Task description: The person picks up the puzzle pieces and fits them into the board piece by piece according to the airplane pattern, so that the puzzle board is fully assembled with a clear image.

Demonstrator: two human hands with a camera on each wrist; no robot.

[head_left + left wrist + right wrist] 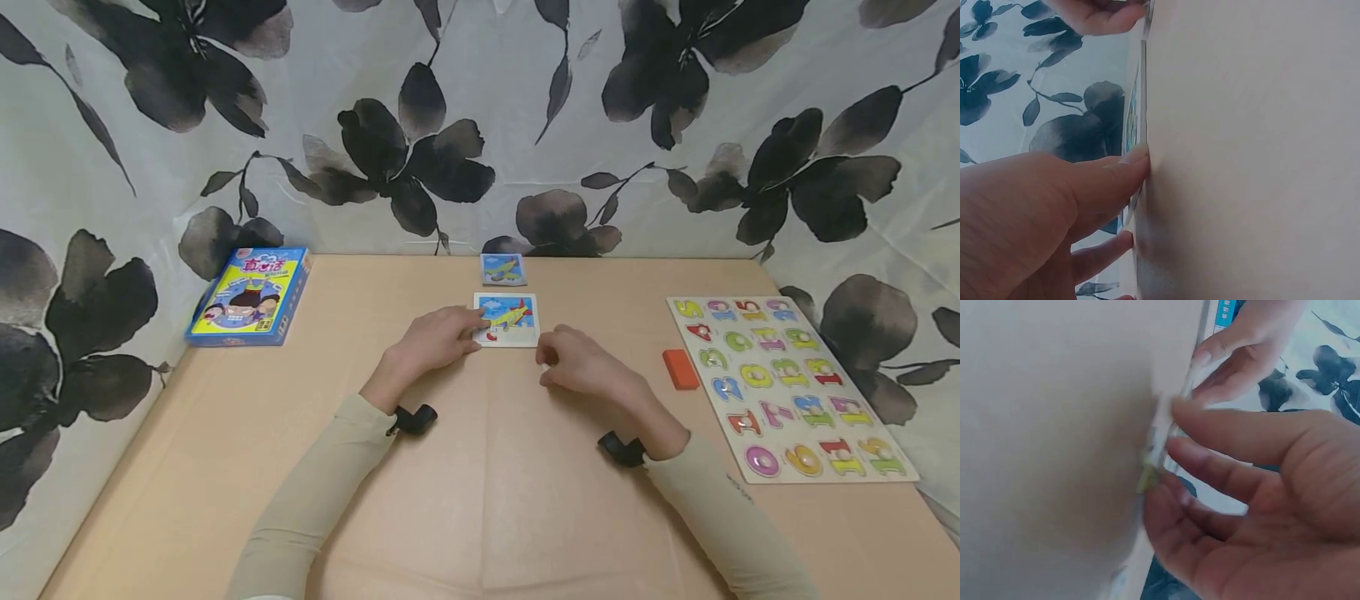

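Observation:
A small picture puzzle board (510,321), white-rimmed with a yellow plane on blue, lies flat on the table. The left hand (438,337) rests on the board's left side, its thumb at the near corner and a fingertip over the picture. Seen from the left wrist, the thumb (1110,178) is straight against the board's edge. Just off the near right corner, the right hand (581,360) pinches a small pale piece with curled fingers. In the right wrist view that piece (1148,478) shows yellow-green, blurred and partly hidden by fingertips.
Behind the board lies a smaller plane picture card (503,269). A blue and yellow box (251,296) is at the back left. To the right are an orange-red block (680,370) and a white board (731,392) with colourful figures. A floral cloth (517,167) hangs behind the table.

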